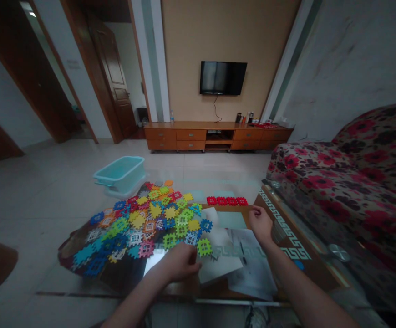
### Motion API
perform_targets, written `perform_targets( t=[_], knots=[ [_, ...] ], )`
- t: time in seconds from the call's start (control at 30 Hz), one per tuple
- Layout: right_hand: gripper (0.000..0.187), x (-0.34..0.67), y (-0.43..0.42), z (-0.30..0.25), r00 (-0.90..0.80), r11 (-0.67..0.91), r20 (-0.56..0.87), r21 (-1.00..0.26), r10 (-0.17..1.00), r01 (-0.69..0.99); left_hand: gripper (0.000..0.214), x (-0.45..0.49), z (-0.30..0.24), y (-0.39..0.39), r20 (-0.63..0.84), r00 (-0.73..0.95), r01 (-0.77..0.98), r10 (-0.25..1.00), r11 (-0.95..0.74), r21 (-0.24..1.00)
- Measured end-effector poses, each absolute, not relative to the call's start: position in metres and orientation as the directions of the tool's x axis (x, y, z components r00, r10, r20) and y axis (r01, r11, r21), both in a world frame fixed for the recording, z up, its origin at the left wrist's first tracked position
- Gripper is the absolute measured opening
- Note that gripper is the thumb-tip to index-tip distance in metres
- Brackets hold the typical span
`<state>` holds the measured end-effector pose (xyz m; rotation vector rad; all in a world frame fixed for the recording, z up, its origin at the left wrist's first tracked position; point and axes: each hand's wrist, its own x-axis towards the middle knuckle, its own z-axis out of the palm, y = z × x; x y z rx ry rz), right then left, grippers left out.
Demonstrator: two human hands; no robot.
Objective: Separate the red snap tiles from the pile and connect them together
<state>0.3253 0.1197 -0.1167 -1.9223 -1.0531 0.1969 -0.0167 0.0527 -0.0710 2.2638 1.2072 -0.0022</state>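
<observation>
Left hand (180, 263) seems just beside a green plastic tile (204, 247).

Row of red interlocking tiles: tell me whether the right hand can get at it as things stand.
Probably yes: the right hand sits just nearer than the row of red interlocking tiles, and only a flat pale teal sheet lies between them, with nothing standing in the way.

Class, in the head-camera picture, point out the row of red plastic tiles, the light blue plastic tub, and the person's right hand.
row of red plastic tiles (226, 201), head view, middle of the row
light blue plastic tub (123, 180), head view, front side wall
right hand (261, 224), head view, back of the hand
</observation>
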Motion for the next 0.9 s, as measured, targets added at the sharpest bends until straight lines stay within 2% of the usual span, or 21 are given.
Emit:
perform_targets(
  t=[0.2,0.3,0.37,0.43,0.57,0.73,0.9],
  knots=[
    [0.042,0.265,0.098,-0.075,0.430,-0.005,0.261,-0.850,0.864,0.526,0.019,-0.072,-0.056,0.091,0.063,0.224,0.886,0.973,-0.230,0.403],
    [0.050,0.237,0.078,-0.055,0.257,0.117,0.239,-0.903,0.936,0.414,0.021,-0.103,-0.058,0.104,0.238,0.076,0.927,0.968,-0.157,0.341],
    [0.054,0.220,0.063,-0.042,0.144,0.129,0.196,-0.916,0.970,0.379,0.028,-0.121,-0.062,0.109,0.309,0.022,0.952,0.951,-0.114,0.283],
    [0.049,0.207,0.050,-0.029,0.008,0.165,0.190,-0.874,0.982,0.458,0.035,-0.136,-0.067,0.113,0.330,-0.046,0.974,0.943,-0.031,0.224],
    [0.034,0.190,0.035,-0.016,-0.219,0.303,0.209,-0.677,0.953,0.671,0.054,-0.157,-0.078,0.124,0.297,-0.230,0.972,0.927,0.201,0.125],
    [0.032,0.185,0.034,-0.020,-0.275,0.302,0.130,-0.507,0.953,0.807,0.070,-0.176,-0.096,0.137,0.266,-0.282,0.959,0.922,0.271,0.079],
    [0.028,0.180,0.031,-0.027,-0.315,0.321,0.088,-0.432,0.945,0.843,0.078,-0.192,-0.117,0.142,0.250,-0.319,0.948,0.914,0.313,0.064]
  ],
)
